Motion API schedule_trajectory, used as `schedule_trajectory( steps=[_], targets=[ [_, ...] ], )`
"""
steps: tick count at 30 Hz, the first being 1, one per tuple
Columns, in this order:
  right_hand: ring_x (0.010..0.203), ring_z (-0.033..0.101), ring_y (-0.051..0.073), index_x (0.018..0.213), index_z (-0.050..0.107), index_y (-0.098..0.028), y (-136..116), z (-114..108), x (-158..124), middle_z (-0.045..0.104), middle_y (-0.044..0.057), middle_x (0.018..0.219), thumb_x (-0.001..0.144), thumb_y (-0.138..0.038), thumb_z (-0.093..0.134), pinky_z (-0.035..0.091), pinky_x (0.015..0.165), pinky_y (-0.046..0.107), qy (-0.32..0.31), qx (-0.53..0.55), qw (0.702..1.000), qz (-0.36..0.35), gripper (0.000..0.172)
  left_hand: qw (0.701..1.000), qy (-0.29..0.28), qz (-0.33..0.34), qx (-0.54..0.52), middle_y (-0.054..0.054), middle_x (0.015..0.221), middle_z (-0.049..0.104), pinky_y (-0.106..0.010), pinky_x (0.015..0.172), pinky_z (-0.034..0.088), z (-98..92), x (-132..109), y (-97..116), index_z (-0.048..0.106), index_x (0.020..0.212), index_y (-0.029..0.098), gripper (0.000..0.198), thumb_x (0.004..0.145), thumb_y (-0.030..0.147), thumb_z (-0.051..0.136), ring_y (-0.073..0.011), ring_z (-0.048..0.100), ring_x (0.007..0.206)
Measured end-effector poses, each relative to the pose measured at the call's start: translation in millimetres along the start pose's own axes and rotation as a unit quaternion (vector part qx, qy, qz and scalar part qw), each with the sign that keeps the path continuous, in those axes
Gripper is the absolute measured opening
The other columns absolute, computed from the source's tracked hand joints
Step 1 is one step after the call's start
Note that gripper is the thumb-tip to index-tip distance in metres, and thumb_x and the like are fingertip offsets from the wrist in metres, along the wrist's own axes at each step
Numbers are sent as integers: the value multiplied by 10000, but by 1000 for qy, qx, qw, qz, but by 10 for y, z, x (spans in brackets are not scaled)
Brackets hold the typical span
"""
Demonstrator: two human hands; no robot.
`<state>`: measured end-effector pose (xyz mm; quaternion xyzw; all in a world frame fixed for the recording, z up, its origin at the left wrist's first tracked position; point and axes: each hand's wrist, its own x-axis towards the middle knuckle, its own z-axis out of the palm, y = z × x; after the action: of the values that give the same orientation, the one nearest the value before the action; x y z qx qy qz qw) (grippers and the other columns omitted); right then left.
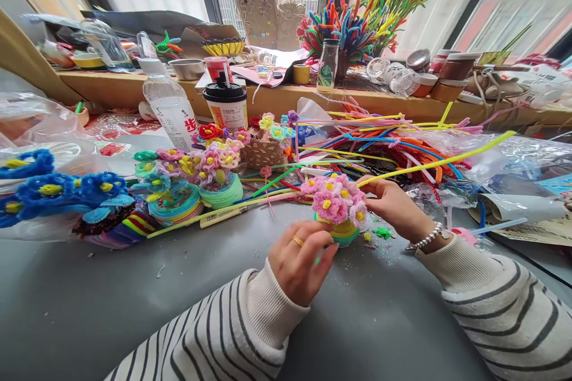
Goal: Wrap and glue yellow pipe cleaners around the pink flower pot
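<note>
A small pot (342, 236) wound in yellow and green pipe cleaner stands on the grey table, topped by a bunch of pink fuzzy flowers (328, 207) with yellow centres. My left hand (301, 259), a ring on one finger, is closed at the pot's front left; a speck of green shows by its fingertips, but what they hold is unclear. At the flowers' right side is my right hand (395, 208), its fingers pinching the near end of a long yellow pipe cleaner (447, 163) that sticks out to the right. The flowers partly hide those fingertips.
Finished flower pots (221, 191) and blue pipe-cleaner flowers (67, 190) line the left. Behind lies a heap of loose pipe cleaners (393, 146). A water bottle (167, 104) and a lidded cup (226, 104) stand near the sill. Green scraps (382, 232) lie beside the pot.
</note>
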<state>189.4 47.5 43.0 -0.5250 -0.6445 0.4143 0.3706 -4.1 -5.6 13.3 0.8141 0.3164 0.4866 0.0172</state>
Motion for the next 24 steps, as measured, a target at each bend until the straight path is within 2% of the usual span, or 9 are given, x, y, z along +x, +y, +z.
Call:
schedule_trajectory(
  steps=[2,3,6,9,13,18,21,24],
  targets=[
    [759,517,150,800,569,-158,-6,-3,1,568,20,755,604,-263,587,411,660,254,13,-21,1000,7,223,995,32,-98,0,-91,989,504,-326,759,464,27,-48,-11,390,983,168,432,628,203,635,-188,489,932],
    [755,515,151,813,569,-157,-7,-2,2,566,18,746,599,-272,592,409,663,257,19,-27,999,12,244,989,30,-144,-10,-116,1047,466,-348,761,466,57,-55,-22,343,1048,167,562,596,267,662,-214,466,982],
    [754,510,151,820,570,-155,-8,5,1,562,14,726,589,-270,594,399,675,260,30,-28,999,22,259,968,-30,-240,-65,-165,1156,384,-422,804,443,185,-4,-55,164,1181,171,915,484,416,703,-274,423,1061],
    [775,503,148,761,581,-156,-17,14,-10,566,18,772,575,-255,600,387,693,255,36,-17,999,17,212,952,-78,-279,-93,-189,1203,344,-484,881,364,291,104,-71,97,1196,166,985,464,438,699,-313,382,1109],
    [746,506,128,719,575,-170,-41,25,-43,568,2,761,563,-263,619,387,686,246,1,70,996,46,187,949,-123,-262,-128,-212,1221,325,-494,907,326,300,182,-166,128,1184,128,868,529,358,649,-327,353,1133],
    [677,479,98,674,564,-170,-116,81,-136,532,-23,695,548,-254,634,376,656,233,-9,129,988,89,167,939,-188,-160,-239,-178,1253,316,-470,963,255,210,162,-527,155,1218,154,864,522,285,650,-291,301,1176],
    [658,457,86,629,552,-176,-161,134,-217,507,-35,700,543,-248,634,361,623,219,-4,149,985,82,139,899,-261,-125,-329,-166,1243,357,-471,959,255,182,187,-687,184,1225,170,825,545,249,643,-277,326,1167],
    [587,410,79,649,539,-186,-157,170,-299,468,-51,623,531,-255,641,331,566,218,8,148,984,99,170,847,-318,-106,-413,-159,1209,408,-455,955,267,186,257,-716,220,1214,159,768,564,249,618,-260,344,1159]
  ],
)
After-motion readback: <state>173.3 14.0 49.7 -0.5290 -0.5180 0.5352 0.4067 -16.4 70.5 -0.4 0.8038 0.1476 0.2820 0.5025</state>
